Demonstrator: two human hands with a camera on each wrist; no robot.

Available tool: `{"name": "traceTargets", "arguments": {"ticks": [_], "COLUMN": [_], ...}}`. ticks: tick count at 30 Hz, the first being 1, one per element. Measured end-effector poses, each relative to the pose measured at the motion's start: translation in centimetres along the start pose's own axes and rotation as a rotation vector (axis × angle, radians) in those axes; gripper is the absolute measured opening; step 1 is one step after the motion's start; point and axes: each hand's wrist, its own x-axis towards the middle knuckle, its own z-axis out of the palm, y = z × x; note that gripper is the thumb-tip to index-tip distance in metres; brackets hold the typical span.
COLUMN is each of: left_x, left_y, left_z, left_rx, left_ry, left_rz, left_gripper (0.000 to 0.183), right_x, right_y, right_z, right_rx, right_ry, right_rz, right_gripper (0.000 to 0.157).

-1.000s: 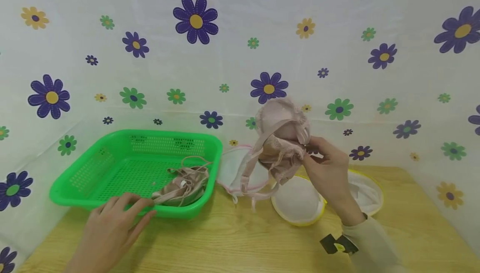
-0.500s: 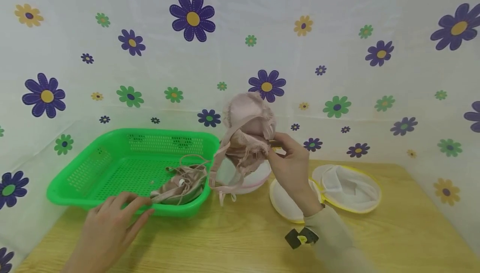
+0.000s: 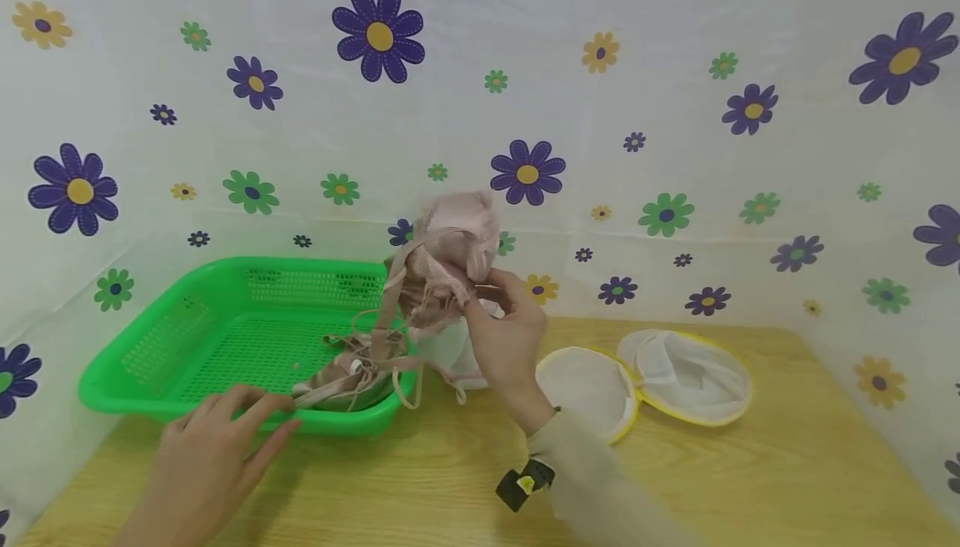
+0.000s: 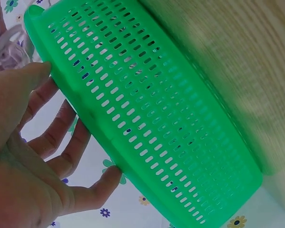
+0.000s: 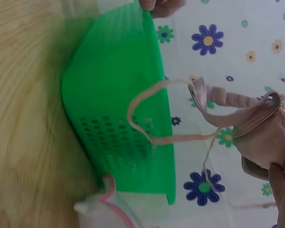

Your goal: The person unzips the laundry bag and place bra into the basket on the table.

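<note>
My right hand (image 3: 512,332) pinches a pale pink bra (image 3: 457,234) with lace-edged cups, held up over the right end of the green plastic basket (image 3: 176,401). Its straps hang down, and in the right wrist view a loop of strap (image 5: 133,111) dangles in front of the basket's wall. At the front rim, my left hand (image 3: 213,451) grips the basket, fingers over the edge and thumb on the outside. Inside, close to those fingers, lies a crumpled brownish-pink garment (image 3: 347,384) with thin straps.
A white mesh bag with pink edging (image 3: 453,355) lies just right of the basket, partly hidden by the bra and hand. Farther right, a yellow-rimmed white mesh bag (image 3: 693,380) is spread open on the wooden table (image 3: 420,489). A flower-printed curtain (image 3: 600,113) backs the table.
My right hand has carried the bra leftward, from above the mesh bags to the basket's right end. The left hand stays on the basket's rim.
</note>
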Motion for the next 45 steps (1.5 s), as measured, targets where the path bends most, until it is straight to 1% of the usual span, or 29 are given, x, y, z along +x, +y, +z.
{"name": "traceTargets", "arguments": {"ticks": [3, 6, 9, 11, 12, 15, 17, 19, 21, 23, 29, 32, 35, 37, 39, 43, 45], "left_x": [0.0, 0.0, -0.1, -0.1, -0.1, -0.2, -0.2, -0.2, -0.3, -0.3, -0.2, -0.1, -0.1, -0.1, -0.1, 0.0, -0.1], "left_y": [0.0, 0.1, 0.1, 0.1, 0.1, 0.1, 0.1, 0.1, 0.1, 0.2, 0.0, -0.2, -0.2, -0.2, -0.2, -0.2, -0.2], "left_z": [-0.1, -0.1, 0.0, 0.0, 0.0, -0.1, -0.1, -0.1, -0.1, -0.1, 0.0, 0.0, -0.1, -0.1, -0.1, 0.0, 0.0], "left_rx": [-0.002, -0.006, -0.003, -0.001, 0.001, 0.002, 0.003, 0.002, 0.004, 0.005, 0.0, 0.001, 0.003, 0.001, -0.001, 0.007, 0.012], "left_ry": [-0.023, -0.043, -0.044, -0.043, -0.041, -0.044, -0.048, -0.046, -0.038, -0.031, -0.022, -0.014, -0.015, -0.017, -0.021, -0.022, -0.014], "left_rz": [-0.011, -0.022, -0.029, -0.029, -0.027, -0.025, -0.024, -0.022, -0.017, -0.017, -0.02, -0.021, -0.026, -0.028, -0.025, -0.01, -0.006], "left_gripper": [0.019, 0.019, 0.018, 0.019, 0.019, 0.019, 0.018, 0.018, 0.018, 0.018, 0.021, 0.022, 0.024, 0.025, 0.026, 0.025, 0.03], "right_x": [0.0, 0.2, 0.1, -0.3, -0.6, -1.4, -1.9, -2.2, -2.4, -2.5, -2.5, -2.5, -2.5, -2.7, -2.8, -3.0, -3.1], "right_y": [0.0, -0.2, -0.1, 0.2, 0.5, 1.3, 1.9, 2.2, 2.5, 2.6, 2.4, 2.2, 2.1, 2.2, 2.4, 2.9, 3.1], "right_z": [1.4, 2.6, 3.5, 3.8, 3.9, 3.9, 3.9, 3.8, 3.8, 3.9, 4.5, 4.9, 5.4, 5.7, 5.8, 5.8, 5.8], "right_rx": [0.05, 0.101, 0.1, 0.067, 0.036, -0.086, -0.167, -0.231, -0.279, -0.345, -0.555, -0.64, -0.693, -0.685, -0.662, -0.623, -0.606], "right_ry": [0.011, 0.015, -0.017, -0.082, -0.128, -0.302, -0.417, -0.51, -0.581, -0.63, -0.704, -0.773, -0.849, -0.891, -0.913, -0.905, -0.888], "right_rz": [0.024, 0.021, 0.005, 0.02, 0.031, 0.036, 0.007, -0.035, -0.071, -0.107, -0.195, -0.241, -0.317, -0.354, -0.373, -0.373, -0.366], "right_gripper": [0.01, 0.01, 0.01, 0.009, 0.008, 0.01, 0.012, 0.013, 0.014, 0.015, 0.015, 0.018, 0.021, 0.025, 0.029, 0.035, 0.034]}}
